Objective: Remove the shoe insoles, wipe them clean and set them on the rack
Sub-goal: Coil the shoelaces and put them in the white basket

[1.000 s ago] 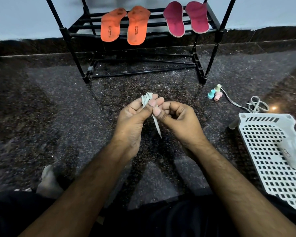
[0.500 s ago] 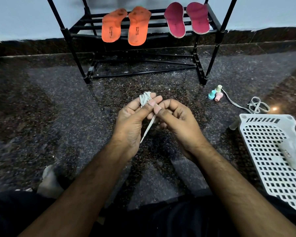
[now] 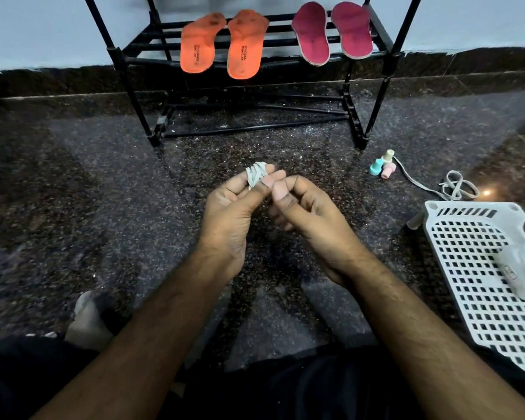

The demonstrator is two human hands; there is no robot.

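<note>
Dark trousers at the bottom edge; left hand (image 3: pixel 225 207) pinching a wound grey lace bundle (image 3: pixel 256 174) between thumb and fingers; right hand (image 3: pixel 308 213) curled, fingertips at the left thumb, hold on the lace not discernible; white perforated tray (image 3: pixel 473 268) on the floor (image 3: pixel 73 192) at right; beyond, loose lace (image 3: pixel 455 189) and three small pastel pieces (image 3: pixel 383 167); farthest, two orange insoles (image 3: pixel 222 45) and two pink insoles (image 3: pixel 331 33) lying on the black rack (image 3: pixel 385 56).
</note>
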